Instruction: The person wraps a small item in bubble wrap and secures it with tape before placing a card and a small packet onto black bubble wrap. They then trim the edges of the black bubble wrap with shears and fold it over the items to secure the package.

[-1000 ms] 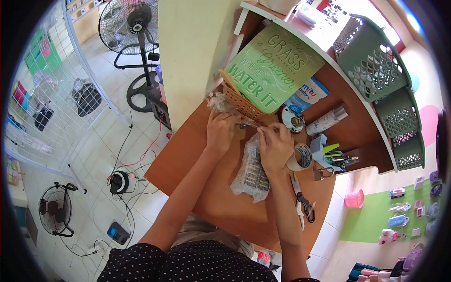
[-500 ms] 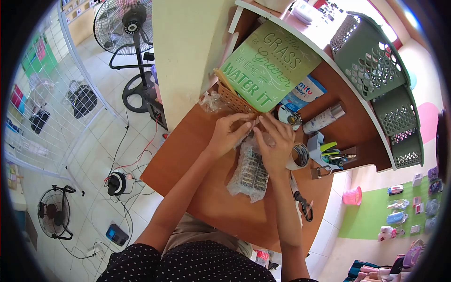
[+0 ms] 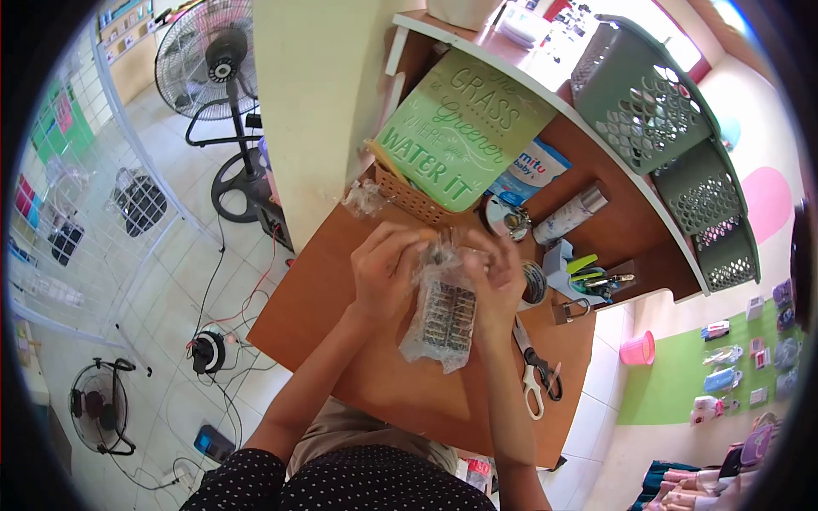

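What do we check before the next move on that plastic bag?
1. Two-hand hold: left hand and right hand both pinch the plastic bag at its top: ok.
2. Grip firmness: motion blur there: cannot tell.
3. Bag mouth open or sealed: cannot tell.
4. Contents contained: dark items sit inside the bag: ok.
5. Bag bottom resting on the desk or lifted: cannot tell.
6. Scissors lie apart from the bag, beside the right forearm: ok.

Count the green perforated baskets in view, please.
3, in a row beyond the desk on its right: large basket farthest, middle basket next, small basket nearest. Others may sit out of frame.
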A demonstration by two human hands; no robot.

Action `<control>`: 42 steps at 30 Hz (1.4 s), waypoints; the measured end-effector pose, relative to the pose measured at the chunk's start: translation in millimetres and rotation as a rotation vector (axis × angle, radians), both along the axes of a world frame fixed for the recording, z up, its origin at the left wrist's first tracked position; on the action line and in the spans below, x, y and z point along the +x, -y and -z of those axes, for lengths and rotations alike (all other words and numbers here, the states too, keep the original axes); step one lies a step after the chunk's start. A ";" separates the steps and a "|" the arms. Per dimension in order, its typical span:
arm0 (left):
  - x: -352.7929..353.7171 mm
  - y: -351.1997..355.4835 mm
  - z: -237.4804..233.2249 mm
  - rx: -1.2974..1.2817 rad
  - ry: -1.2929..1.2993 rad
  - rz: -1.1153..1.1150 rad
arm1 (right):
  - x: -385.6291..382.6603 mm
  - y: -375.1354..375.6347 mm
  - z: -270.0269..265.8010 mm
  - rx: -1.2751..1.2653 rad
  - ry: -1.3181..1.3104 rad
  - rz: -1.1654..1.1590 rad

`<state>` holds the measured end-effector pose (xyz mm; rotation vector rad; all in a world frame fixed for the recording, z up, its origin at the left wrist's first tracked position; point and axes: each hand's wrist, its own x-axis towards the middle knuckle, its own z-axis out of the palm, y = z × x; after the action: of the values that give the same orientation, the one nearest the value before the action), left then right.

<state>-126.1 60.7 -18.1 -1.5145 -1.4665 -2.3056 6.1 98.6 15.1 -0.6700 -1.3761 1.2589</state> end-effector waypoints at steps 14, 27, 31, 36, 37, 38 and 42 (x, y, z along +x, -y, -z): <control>43.6 50.1 -19.2 -0.221 -0.001 0.023 | 21.1 33.6 -11.0 -0.228 -0.007 -0.018; 45.3 73.6 -5.4 -0.046 -0.402 -0.104 | 44.0 33.7 0.0 -0.398 0.038 -0.223; 45.3 84.1 -8.8 -0.055 -0.423 -0.128 | 46.6 32.9 3.1 -0.377 0.053 -0.198; 34.6 109.5 -12.1 -0.041 -0.333 -0.158 | 95.2 4.7 -11.1 -0.401 0.004 0.137; 34.7 112.3 -14.9 -0.195 -0.239 -0.121 | 95.5 10.3 -12.0 -0.412 0.006 0.141; 34.7 112.3 -16.4 -0.343 -0.144 -0.082 | 93.9 15.6 -13.7 -0.420 0.010 0.156; 18.8 67.9 -8.6 -0.395 0.130 0.056 | 94.4 21.6 -9.3 -0.416 0.037 0.209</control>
<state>-107.3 -7.3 -9.5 -1.5226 -2.0381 -2.2813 100.5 77.0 24.4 -1.0980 -1.0462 1.3787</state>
